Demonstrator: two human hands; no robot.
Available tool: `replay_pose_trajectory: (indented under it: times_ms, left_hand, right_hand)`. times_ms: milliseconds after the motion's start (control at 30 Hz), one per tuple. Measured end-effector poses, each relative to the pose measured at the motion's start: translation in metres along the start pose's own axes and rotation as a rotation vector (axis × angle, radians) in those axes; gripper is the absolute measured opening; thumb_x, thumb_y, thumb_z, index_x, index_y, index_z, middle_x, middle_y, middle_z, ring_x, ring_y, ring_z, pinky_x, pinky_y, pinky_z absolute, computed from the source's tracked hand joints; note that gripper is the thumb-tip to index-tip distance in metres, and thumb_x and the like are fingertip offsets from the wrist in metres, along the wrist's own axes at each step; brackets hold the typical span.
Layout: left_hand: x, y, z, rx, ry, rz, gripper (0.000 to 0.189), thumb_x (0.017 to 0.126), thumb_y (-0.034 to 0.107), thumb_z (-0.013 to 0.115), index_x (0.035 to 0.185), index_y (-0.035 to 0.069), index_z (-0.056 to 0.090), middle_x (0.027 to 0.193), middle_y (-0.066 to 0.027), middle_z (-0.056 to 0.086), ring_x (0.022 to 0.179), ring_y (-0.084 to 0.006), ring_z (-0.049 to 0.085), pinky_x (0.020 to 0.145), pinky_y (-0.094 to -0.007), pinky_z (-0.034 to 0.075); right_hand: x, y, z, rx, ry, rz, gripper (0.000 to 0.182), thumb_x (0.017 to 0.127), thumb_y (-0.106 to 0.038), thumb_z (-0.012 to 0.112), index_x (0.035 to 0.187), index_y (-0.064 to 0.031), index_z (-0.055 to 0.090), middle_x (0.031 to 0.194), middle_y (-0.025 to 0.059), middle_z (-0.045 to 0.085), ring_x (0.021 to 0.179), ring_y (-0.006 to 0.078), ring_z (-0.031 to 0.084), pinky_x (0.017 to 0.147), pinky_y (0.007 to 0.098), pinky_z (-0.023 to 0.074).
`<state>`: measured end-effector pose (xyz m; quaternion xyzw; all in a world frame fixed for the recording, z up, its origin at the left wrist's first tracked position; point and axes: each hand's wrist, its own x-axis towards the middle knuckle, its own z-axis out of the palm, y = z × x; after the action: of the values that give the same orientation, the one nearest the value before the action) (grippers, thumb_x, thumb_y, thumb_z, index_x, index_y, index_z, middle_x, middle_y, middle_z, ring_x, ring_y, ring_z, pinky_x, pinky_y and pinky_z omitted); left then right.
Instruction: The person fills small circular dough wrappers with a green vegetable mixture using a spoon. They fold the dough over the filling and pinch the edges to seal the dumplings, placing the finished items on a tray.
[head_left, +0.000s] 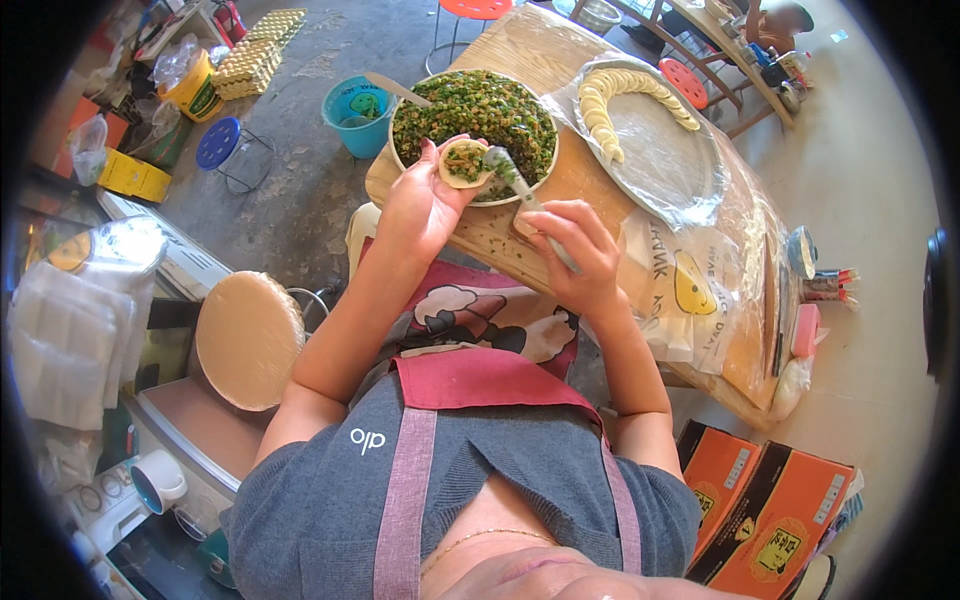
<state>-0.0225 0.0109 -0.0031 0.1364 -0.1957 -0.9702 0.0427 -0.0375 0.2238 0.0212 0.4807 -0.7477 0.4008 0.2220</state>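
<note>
My left hand (431, 191) holds a round dough wrapper (466, 163) with chopped green and orange filling on it. In my right hand (574, 251) is a spoon (517, 180) with a pale handle, its bowl at the right edge of the wrapper. Just beyond both hands stands a large round bowl (556, 142) heaped with the same chopped filling; another utensil (397, 88) rests in it at the upper left. To the right, a round metal tray (660, 172) lined with clear plastic carries a curved row of folded dumplings (598, 112).
The wooden table (495, 255) also bears a printed plastic bag (694, 292) at right. A teal bucket (358, 120) stands left of the bowl, a blue stool (218, 142) farther left. Orange boxes (780, 517) lie lower right. Another person (776, 28) sits at the upper right.
</note>
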Motion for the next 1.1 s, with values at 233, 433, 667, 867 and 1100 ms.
replay_pose_trajectory:
  times_ms: [233, 433, 667, 867, 1100]
  left_hand:
    - [-0.001, 0.005, 0.001, 0.044, -0.005, 0.076, 0.054, 0.113, 0.032, 0.022, 0.141, -0.01, 0.04, 0.142, -0.028, 0.051, 0.136, -0.0363, 0.05, 0.117, -0.0503, 0.041]
    - [-0.002, -0.001, 0.004, 0.021, -0.03, 0.004, 0.054, 0.113, 0.032, 0.022, 0.141, -0.01, 0.041, 0.142, -0.0271, 0.051, 0.136, -0.0363, 0.049, 0.118, -0.0492, 0.039]
    - [-0.002, -0.002, -0.003, -0.002, -0.01, -0.015, 0.052, 0.113, 0.032, 0.024, 0.142, -0.009, 0.039, 0.143, -0.0272, 0.05, 0.136, -0.0359, 0.049, 0.117, -0.0499, 0.04]
    - [-0.009, 0.003, 0.0, 0.029, -0.042, -0.065, 0.053, 0.113, 0.032, 0.026, 0.144, -0.01, 0.036, 0.144, -0.0293, 0.047, 0.137, -0.0376, 0.047, 0.118, -0.0505, 0.039]
    - [-0.011, -0.002, -0.006, -0.039, -0.125, -0.179, 0.053, 0.113, 0.031, 0.027, 0.145, -0.012, 0.033, 0.145, -0.0302, 0.045, 0.139, -0.0403, 0.045, 0.119, -0.0515, 0.038]
  right_hand:
    - [-0.003, 0.001, 0.002, -0.084, -0.015, -0.009, 0.026, 0.081, 0.001, 0.076, 0.106, -0.0016, 0.072, 0.098, 0.0126, 0.066, 0.082, 0.0284, 0.067, 0.07, 0.0371, 0.055]
    - [-0.003, -0.006, 0.027, -0.051, 0.08, 0.013, 0.035, 0.084, 0.002, 0.074, 0.118, -0.0021, 0.071, 0.098, 0.0116, 0.066, 0.081, 0.0277, 0.066, 0.069, 0.0373, 0.0542]
    - [-0.005, -0.009, 0.022, 0.019, 0.117, 0.146, 0.024, 0.091, 0.001, 0.069, 0.115, 0.0005, 0.072, 0.094, 0.0109, 0.069, 0.078, 0.0226, 0.066, 0.067, 0.0335, 0.0542]
    - [0.015, -0.007, -0.02, 0.512, 0.115, 0.543, 0.021, 0.104, -0.01, 0.059, 0.111, 0.0049, 0.072, 0.088, 0.0081, 0.07, 0.071, 0.0106, 0.063, 0.063, 0.0243, 0.0514]
    - [0.018, 0.006, -0.014, 0.568, -0.025, 0.627, 0.024, 0.105, -0.012, 0.056, 0.111, 0.0047, 0.072, 0.085, 0.0064, 0.069, 0.07, 0.008, 0.062, 0.062, 0.0235, 0.0504]
